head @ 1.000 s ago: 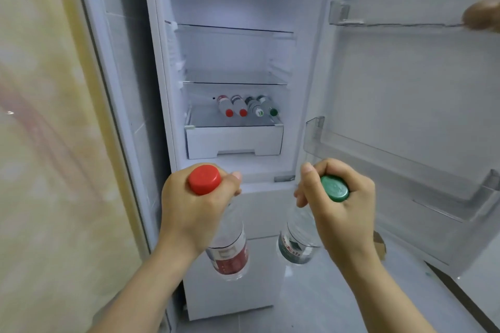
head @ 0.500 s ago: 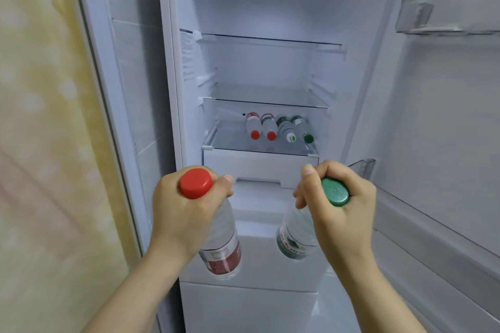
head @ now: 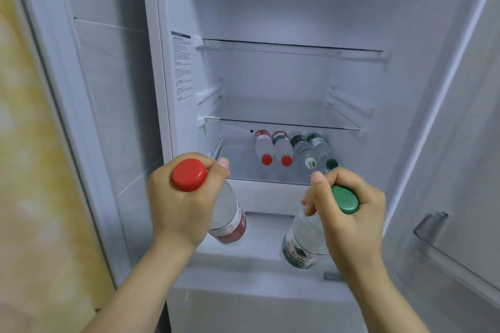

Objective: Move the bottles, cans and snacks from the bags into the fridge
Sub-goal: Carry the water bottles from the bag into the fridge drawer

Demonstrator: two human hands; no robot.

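My left hand (head: 178,205) grips a clear water bottle with a red cap and red label (head: 230,222) by its neck. In my right hand (head: 349,219) is a clear bottle with a green cap and green label (head: 303,246), also held by the neck. Both bottles hang in front of the open fridge (head: 270,8), just below its lowest shelf. On that shelf (head: 238,167) lie several bottles on their sides: two red-capped (head: 273,149) on the left, two green-labelled (head: 311,149) on the right, caps toward me.
Two glass shelves (head: 292,46) above hold nothing. A white drawer front (head: 265,194) sits under the bottle shelf. The open fridge door with a clear door bin (head: 433,227) stands at the right. A yellow patterned wall (head: 27,170) is at the left.
The view has moved closer to the fridge interior, and both hands with their bottles have come nearer the lowest shelf. Each hand holds its bottle as before.
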